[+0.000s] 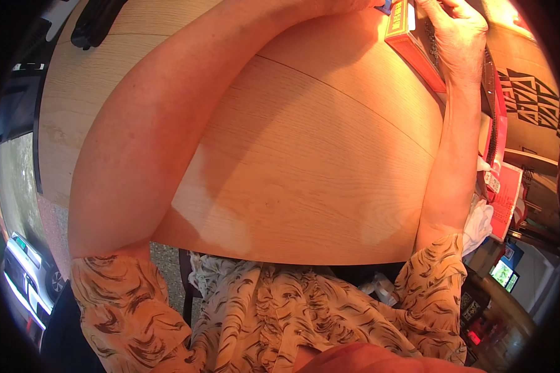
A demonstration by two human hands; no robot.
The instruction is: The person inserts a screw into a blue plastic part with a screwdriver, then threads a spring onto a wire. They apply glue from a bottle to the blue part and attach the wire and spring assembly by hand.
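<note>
My left arm reaches across the wooden table to the top edge of the head view, where only part of my left hand shows. Its fingers are mostly cut off, beside a small blue thing whose kind I cannot make out. A red cardboard box with gold print lies at the far right. Just right of it is my right hand, thumb and fingers bent and running up out of the picture. Whether they grip anything is hidden. Small metallic pieces show between that hand and the box.
A brown carton with black print stands at the right. Nearer are a red-and-white box and a crumpled white bag. A black object rests at the far left corner. Beyond the left edge a car is seen.
</note>
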